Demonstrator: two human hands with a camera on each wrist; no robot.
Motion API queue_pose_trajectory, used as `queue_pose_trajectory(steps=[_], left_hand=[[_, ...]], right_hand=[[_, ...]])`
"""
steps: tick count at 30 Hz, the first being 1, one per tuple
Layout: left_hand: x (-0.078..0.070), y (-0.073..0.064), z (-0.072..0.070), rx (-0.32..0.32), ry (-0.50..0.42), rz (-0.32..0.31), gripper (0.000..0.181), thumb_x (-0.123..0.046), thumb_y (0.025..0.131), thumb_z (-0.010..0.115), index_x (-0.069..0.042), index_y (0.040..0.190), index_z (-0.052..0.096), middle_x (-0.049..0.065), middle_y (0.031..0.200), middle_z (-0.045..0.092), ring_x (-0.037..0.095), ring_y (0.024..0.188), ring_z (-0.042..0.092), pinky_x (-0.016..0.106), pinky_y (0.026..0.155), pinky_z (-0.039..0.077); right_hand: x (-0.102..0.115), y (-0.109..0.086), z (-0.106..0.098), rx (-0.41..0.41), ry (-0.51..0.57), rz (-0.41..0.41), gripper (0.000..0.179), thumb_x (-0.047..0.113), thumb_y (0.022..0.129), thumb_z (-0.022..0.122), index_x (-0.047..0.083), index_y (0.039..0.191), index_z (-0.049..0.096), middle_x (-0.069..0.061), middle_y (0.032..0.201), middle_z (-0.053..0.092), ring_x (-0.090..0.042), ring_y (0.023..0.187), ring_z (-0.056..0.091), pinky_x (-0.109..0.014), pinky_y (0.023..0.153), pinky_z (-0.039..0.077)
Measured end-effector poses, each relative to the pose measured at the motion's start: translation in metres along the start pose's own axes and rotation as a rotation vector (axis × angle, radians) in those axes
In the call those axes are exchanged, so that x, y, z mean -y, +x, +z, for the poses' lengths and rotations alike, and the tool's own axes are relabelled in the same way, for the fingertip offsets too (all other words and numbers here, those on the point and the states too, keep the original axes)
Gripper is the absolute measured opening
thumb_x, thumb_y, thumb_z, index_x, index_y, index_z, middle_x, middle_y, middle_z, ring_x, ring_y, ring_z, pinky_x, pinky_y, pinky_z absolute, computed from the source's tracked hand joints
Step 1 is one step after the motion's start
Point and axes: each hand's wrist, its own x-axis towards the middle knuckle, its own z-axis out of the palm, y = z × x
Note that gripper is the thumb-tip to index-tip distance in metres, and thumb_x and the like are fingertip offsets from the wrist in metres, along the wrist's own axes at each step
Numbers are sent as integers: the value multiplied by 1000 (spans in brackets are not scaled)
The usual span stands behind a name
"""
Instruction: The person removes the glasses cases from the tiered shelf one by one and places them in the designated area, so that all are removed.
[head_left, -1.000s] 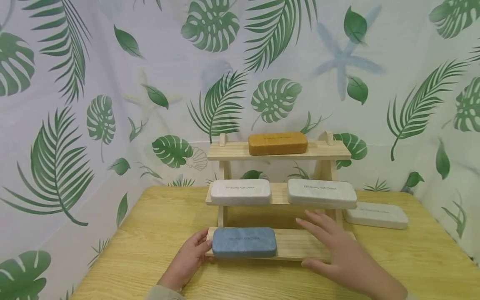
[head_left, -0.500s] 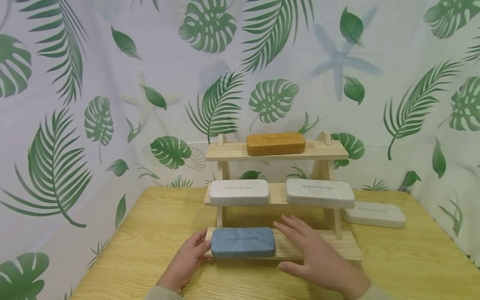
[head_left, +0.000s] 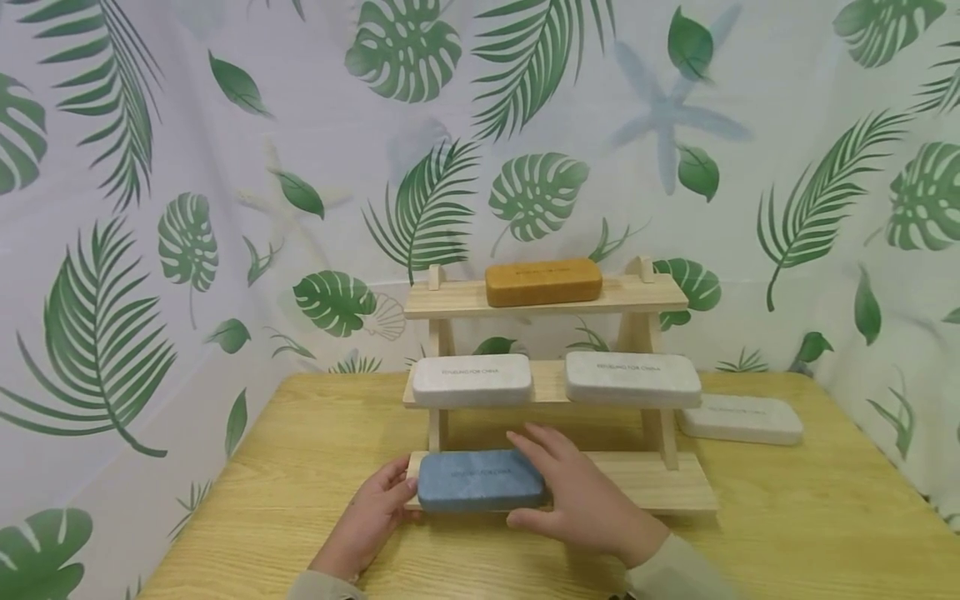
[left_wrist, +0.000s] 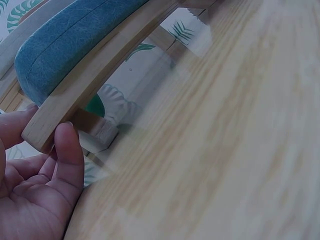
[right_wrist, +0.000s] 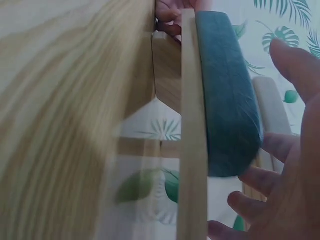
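Hands work at either end of the blue case (head_left: pixel 480 481), well apart from each other. On the left end of the bottom shelf (head_left: pixel 648 483), the left hand (head_left: pixel 367 521) pinches the board between thumb and fingers, close beside the case. At the case's other end, the right hand (head_left: pixel 588 504) has its fingers spread and gripping nothing; its fingertips reach the end of the case, though whether they touch it I cannot tell. Lying flat toward the left of that shelf, the blue case has its printed lettering facing up.

Above, two white cases (head_left: pixel 472 380) (head_left: pixel 633 379) sit side by side with a gap between them on the middle shelf (head_left: pixel 549 383), and an orange case (head_left: pixel 543 282) rests on the top shelf (head_left: pixel 645 292). Another pale case (head_left: pixel 742 418) lies on the wooden worktop (head_left: pixel 795 525), just right of the stand. Behind everything, a white backdrop (head_left: pixel 300 100) carries green leaf prints and faint starfish.
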Motion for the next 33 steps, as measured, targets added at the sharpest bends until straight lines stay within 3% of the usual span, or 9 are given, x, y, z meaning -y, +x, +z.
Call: queue_pose_trajectory(steps=[6, 13, 23, 33], left_hand=[[1, 0, -1, 14, -19, -9, 71, -22, 107, 54, 11, 156, 13, 22, 136, 52, 20, 108, 59, 34, 86, 53], [0, 0, -1, 9, -30, -16, 72, -21, 107, 54, 11, 156, 13, 20, 134, 53, 19, 108, 58, 33, 85, 53], [-1, 1, -1, 10, -10, -2, 71, -20, 107, 54, 12, 156, 14, 22, 134, 53, 20, 107, 59, 33, 85, 53], [1, 1, 0, 9, -7, 16, 67, -15, 107, 51, 13, 155, 14, 27, 137, 50, 23, 110, 60, 34, 89, 54]], right_hand=[[5, 14, 16, -4, 3, 10, 95, 58, 85, 76, 16, 160, 33, -15, 162, 28, -43, 146, 25, -66, 109, 33], [11, 24, 27, -3, -12, 41, 101, 60, 82, 78, 14, 160, 33, -12, 162, 30, -37, 146, 28, -60, 112, 33], [13, 25, 33, -34, -131, 106, 107, 65, 75, 80, 10, 157, 38, -12, 141, 54, -34, 127, 50, -52, 105, 43], [11, 24, 35, -48, -161, 103, 106, 66, 70, 83, 11, 152, 47, -8, 132, 59, -30, 118, 55, -48, 100, 47]])
